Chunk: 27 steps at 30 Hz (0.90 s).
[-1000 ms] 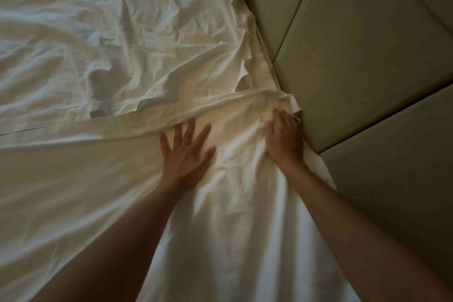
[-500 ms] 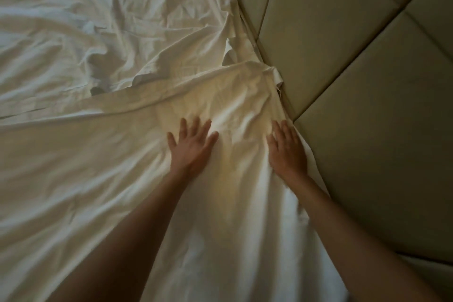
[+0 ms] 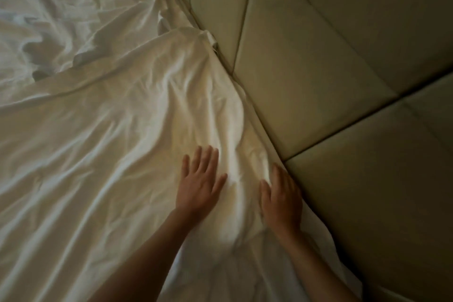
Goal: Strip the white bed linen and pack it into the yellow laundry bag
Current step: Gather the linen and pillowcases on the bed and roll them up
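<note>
Both hands lie flat on the white bed linen [image 3: 127, 144], fingers straight, each grip apart and holding nothing. The left hand [image 3: 199, 182] presses at six o'clock; the right hand [image 3: 282, 195] lies toward five o'clock, beside the padded headboard [image 3: 331, 68]. Rumpled linen spreads toward nine and eleven o'clock.

Left hand [image 3: 199, 185], right hand [image 3: 282, 197] bare; forearms unsleeved; no rings seen.

Left hand [image 3: 199, 182] and right hand [image 3: 282, 195] flat on white sheet [image 3: 110, 142], beside padded headboard [image 3: 331, 68]
</note>
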### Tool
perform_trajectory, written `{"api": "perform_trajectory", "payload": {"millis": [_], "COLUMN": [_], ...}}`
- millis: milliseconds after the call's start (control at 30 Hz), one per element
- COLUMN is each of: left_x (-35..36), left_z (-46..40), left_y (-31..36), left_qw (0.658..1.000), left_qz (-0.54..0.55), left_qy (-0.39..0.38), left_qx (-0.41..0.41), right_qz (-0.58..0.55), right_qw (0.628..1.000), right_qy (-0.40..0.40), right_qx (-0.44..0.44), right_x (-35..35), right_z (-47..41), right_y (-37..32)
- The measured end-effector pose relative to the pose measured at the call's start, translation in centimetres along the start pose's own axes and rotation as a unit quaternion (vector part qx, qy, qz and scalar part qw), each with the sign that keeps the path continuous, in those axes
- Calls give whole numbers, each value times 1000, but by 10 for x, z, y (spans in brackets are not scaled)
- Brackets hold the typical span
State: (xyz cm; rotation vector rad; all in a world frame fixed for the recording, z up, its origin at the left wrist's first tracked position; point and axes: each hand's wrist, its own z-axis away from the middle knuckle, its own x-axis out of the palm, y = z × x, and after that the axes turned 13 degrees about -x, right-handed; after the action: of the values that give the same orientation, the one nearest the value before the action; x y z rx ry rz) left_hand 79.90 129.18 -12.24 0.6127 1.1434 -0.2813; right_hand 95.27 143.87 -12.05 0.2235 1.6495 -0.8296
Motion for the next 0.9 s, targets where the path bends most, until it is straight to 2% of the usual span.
{"api": "perform_trajectory", "payload": {"millis": [100, 200, 300, 400, 467, 533, 600, 733, 833, 900], "left_x": [3, 10, 18, 22, 24, 25, 24, 21, 20, 19], "left_z": [15, 32, 48, 58, 63, 67, 68, 74, 84, 90], "left_y": [17, 33, 47, 55, 58, 59, 60, 63, 71, 76], "left_qw": [1000, 999, 997, 997, 996, 994, 991, 986, 987, 988], "left_qz": [16, 35, 45, 43, 55, 80, 113, 150, 138, 126], "left_qy": [-14, -37, -60, -68, -72, -74, -75, -78, -74, -82], "left_qx": [-3, 11, 12, 5, 1, -1, -4, -1, 29, 48], "right_qz": [-95, -246, -389, -493, -490, -459, -442, -441, -341, -284], "right_qw": [987, 941, 878, 832, 841, 868, 883, 881, 924, 940], "right_qy": [28, 46, 58, 11, -20, -16, 16, 62, 114, 154], "right_qx": [124, 226, 274, 256, 228, 188, 155, 162, 130, 109], "right_x": [-11, -22, -39, -50, -53, -59, -63, -72, -86, -95], "right_z": [39, 57, 49, 34, 27, 24, 21, 16, 17, 23], "right_y": [16, 25, 21, 23, 26, 26, 27, 38, 40, 30]}}
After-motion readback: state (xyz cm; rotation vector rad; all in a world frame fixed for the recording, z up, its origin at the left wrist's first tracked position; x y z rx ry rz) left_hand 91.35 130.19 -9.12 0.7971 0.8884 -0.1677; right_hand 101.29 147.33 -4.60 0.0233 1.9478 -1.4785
